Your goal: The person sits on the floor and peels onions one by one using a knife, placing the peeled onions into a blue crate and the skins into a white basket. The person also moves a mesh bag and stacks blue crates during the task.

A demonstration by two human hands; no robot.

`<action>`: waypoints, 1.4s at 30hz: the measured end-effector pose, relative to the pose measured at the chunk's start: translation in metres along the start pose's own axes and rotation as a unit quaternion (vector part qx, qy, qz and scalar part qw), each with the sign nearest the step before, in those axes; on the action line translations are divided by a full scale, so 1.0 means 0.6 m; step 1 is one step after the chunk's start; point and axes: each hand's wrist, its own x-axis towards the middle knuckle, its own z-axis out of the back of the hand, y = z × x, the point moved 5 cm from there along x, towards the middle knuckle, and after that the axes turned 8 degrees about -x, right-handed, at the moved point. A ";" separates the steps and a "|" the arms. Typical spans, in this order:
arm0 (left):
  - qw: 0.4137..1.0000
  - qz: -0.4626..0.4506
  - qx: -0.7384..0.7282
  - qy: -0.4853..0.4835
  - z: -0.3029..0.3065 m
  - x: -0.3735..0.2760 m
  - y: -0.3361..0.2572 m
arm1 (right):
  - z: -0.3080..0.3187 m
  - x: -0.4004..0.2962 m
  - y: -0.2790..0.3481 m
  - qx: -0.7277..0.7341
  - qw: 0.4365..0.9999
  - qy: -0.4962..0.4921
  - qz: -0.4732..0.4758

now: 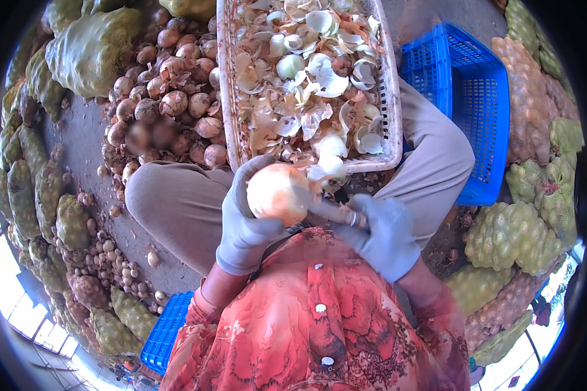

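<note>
Gloved in grey, my left hand (247,220) holds a large onion (278,193) with pale, partly peeled skin, just in front of my body. My right hand (384,234), in the same kind of glove, grips the handle of a knife (330,212); its blurred blade points left and reaches the onion's right side. Just beyond both hands, a white plastic crate (394,97) holds onion skins (323,73) and peeled layers. Whether the blade cuts into the onion cannot be told.
Unpeeled onions (173,102) lie heaped left of the white crate. A blue plastic crate (484,122) stands at the right, and another blue crate (169,332) is at lower left. Filled mesh sacks (93,51) line both sides. Small onions (110,254) lie on the floor at left.
</note>
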 end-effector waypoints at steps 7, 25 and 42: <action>0.997 0.034 0.030 0.056 -0.012 -0.001 0.013 | 0.011 -0.007 -0.046 0.277 0.953 0.016 -0.124; 0.991 0.067 0.039 0.110 -0.035 -0.002 0.012 | 0.047 0.070 0.015 0.169 0.984 -0.014 0.047; 0.963 -0.002 0.155 0.221 -0.046 0.004 0.013 | -0.016 0.075 -0.045 0.429 0.890 0.063 -0.137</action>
